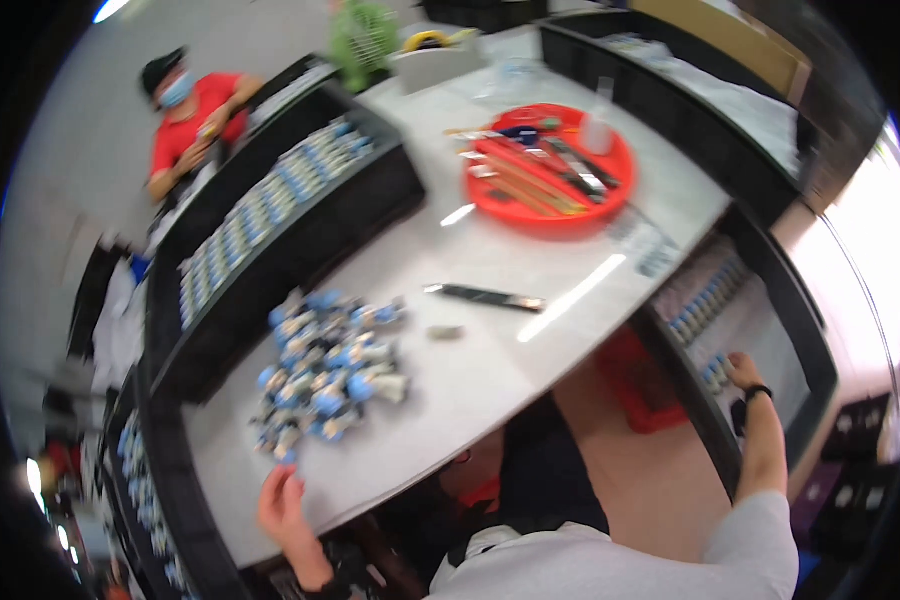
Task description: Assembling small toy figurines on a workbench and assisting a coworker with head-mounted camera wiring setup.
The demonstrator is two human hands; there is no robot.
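A loose pile of small blue, white and black figurines lies on the left part of the white table. My left hand is at the pile's near edge, its fingers stretched toward the closest pieces, with nothing visible in them. Far to the right, my right hand reaches into a black bin. Its bent fingers close around a small figurine at the end of a short row. Motion blur and the small size hide the exact grip.
A red round tray of brushes and tools stands at the back. A dark flat tool and a small greyish piece lie mid-table. Another black bin holds figurine rows. Beyond it sits a person in red.
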